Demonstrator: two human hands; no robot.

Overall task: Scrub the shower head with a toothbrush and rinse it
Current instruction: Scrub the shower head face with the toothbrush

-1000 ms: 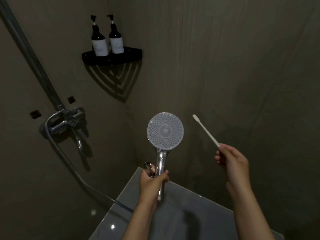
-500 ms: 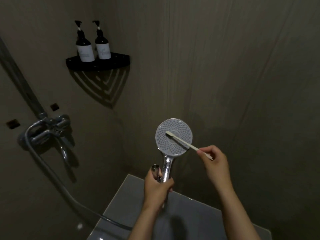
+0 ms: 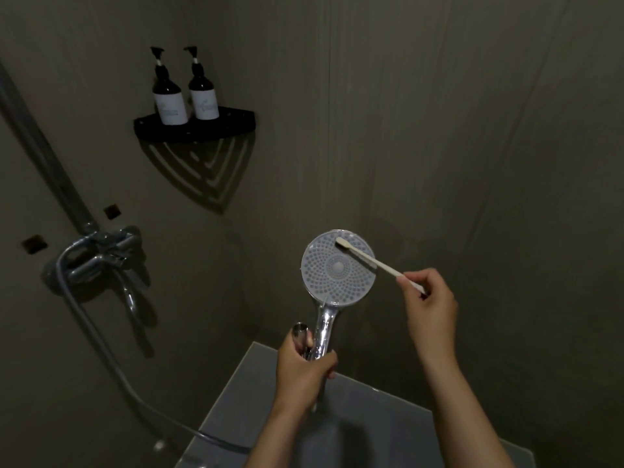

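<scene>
While toothbrush (image 3: 368, 260) meets shower head (image 3: 332, 282), two bottles (image 3: 170, 101) stand on the shelf (image 3: 233, 126).

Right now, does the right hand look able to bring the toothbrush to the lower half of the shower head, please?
Probably yes: the right hand pinches the toothbrush, whose tip lies high on the shower head; nothing covers its lower nozzles, and the left hand grips it below.
</scene>
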